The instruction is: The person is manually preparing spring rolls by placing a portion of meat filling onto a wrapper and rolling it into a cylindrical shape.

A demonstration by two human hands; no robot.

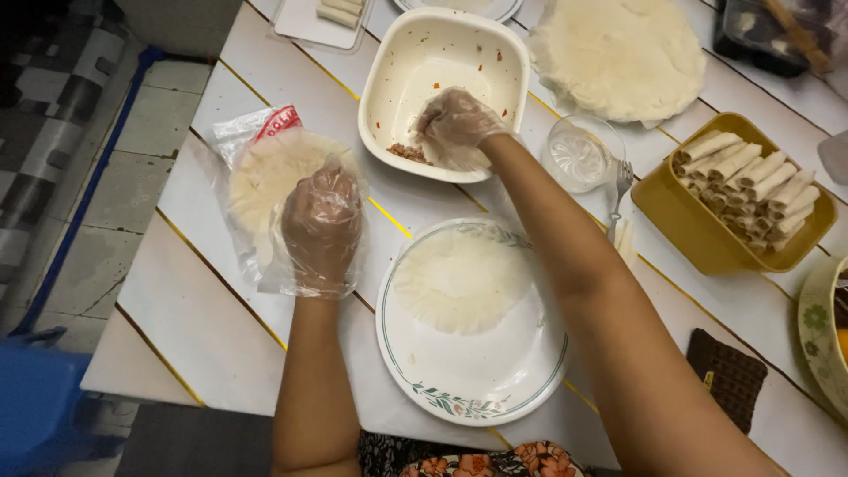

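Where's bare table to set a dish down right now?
Bare table lies below the wrapper bag, left of the round plate. A narrower strip runs between plate and yellow tray. Around the square bowl, glass and fork it is crowded.

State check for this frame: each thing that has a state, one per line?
Left hand: gloved, flat on bagged wrappers.
Right hand: gloved, scooping in square bowl.
Square bowl: nearly empty.
Plate: one wrapper flat, unfilled.
Yellow tray: full of rolls.
Glass: upright.
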